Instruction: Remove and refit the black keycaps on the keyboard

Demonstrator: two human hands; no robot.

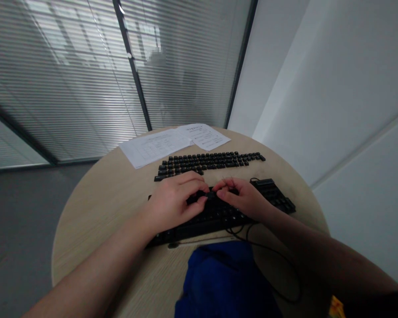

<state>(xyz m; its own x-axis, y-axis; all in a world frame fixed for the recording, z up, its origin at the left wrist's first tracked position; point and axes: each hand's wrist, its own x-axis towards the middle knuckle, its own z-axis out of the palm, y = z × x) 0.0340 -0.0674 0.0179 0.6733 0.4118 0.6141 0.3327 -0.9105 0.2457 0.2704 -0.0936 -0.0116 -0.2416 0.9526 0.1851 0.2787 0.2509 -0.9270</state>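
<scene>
Office bench, head cam: a round wood-grain bench [112, 194] is seen with a black keyboard [273, 194] lying across its middle, just ahead of the person. Both hands are held over the board's centre rows. The left hand [177, 201] is curled, its fingers [199, 190] drawn nearly shut in a pinch; the right hand [243, 196] is set opposite, its fingers [223, 191] likewise drawn in, the tips of the 2 hands almost touching. A small dark spot is seen btwn the tips, but whether a keycap is gripped there can't be told.

Loose keycaps [208, 161] are laid out in approx. 3 neat rows on the bench behind the keyboard, well apart from the hands. 2 printed sheets [159, 145] are overlapped at the far edge, near the slatted glass wall [69, 79]. A blue cloth [222, 278] is bunched at the near edge, and the keyboard's cable [285, 282] is looped beside it, under the right forearm.

The work in hand is judged to be fine keycap handling. It is best done with the board kept flat, pressure applied straight down or up, not at a tilt, and the cap kept square to its seat. The rows behind should be left unmixed so order is not lost.
</scene>
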